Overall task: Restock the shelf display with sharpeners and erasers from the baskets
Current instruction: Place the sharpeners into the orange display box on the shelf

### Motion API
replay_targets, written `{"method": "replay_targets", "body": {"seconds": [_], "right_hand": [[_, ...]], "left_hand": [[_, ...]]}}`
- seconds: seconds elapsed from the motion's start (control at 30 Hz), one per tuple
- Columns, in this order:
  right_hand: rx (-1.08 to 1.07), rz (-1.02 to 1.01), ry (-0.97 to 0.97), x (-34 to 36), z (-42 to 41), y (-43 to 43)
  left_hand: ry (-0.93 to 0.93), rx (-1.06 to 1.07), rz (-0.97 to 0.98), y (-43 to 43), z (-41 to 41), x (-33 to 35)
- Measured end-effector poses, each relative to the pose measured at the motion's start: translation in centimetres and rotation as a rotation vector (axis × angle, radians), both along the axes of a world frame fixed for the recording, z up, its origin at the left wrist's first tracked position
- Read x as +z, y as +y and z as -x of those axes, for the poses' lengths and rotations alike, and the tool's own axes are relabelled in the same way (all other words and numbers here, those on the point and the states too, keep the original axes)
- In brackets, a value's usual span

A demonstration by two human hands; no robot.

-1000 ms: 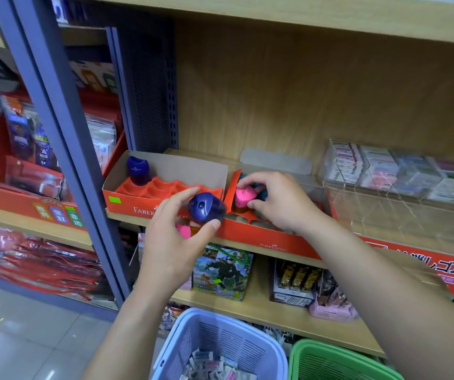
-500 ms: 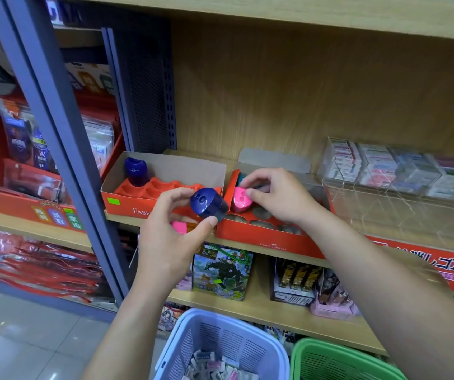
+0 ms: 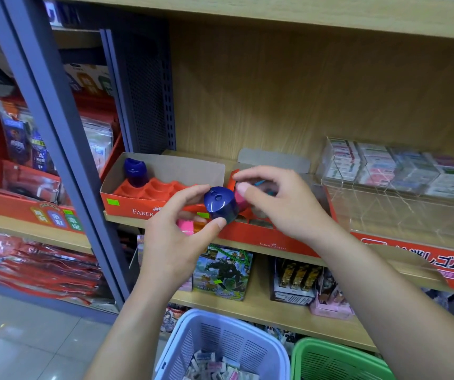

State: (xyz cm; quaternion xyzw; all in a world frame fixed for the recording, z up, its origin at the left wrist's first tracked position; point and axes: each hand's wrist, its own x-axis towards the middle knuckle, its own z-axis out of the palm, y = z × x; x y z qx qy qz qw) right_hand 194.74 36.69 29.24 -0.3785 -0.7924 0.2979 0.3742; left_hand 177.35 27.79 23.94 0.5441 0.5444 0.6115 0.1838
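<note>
Pinched dark blue plastic barrel sharpener between thumb and fingers of left hand, just in front of red cardboard slotted tray, holed end tilted upward. Held right hand loosely spread, empty, over that tray's left end; judged nearer to its slots.

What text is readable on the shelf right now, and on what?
"FABER": left box front, rest behind left hand.
"FABER-CASTELL": right box front.
"ゴム": red display strip.
Boxed sharpener logo, eraser packs, toy boxes: too blurred.
</note>
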Motion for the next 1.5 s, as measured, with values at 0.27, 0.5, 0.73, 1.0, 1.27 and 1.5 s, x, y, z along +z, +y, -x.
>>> {"method": "replay_targets", "body": {"seconds": [0.27,0.5,0.73,1.0,1.27,1.5], "right_hand": [[0.163,0.091,0.067,0.2,-1.0,-1.2],[-0.027,0.147,-0.019,-0.8,-2.1,1.1],[0.077,0.204,-0.102,-1.8,-2.0,1.7],[0.130,0.125,-0.210,-1.3,-1.3,1.6],[0.119,0.077,-0.436,-1.6,-0.7,1.6],[0.140,-0.089,0.001,-1.6,-1.3,-3.2]], "left_hand": [[0.009,-0.008,0.005,-0.3,-1.2,0.1],[0.202,0.068,0.077,0.1,-0.5,-0.7],[0.433,0.038,0.030,0.9,-0.6,-2.0],[0.403,0.063,0.015,1.2,0.0,-1.7],[0.371,0.047,-0.002,1.2,0.1,-1.5],[-0.056,-0.146,-0.030,-0.3,-0.6,0.3]]}}
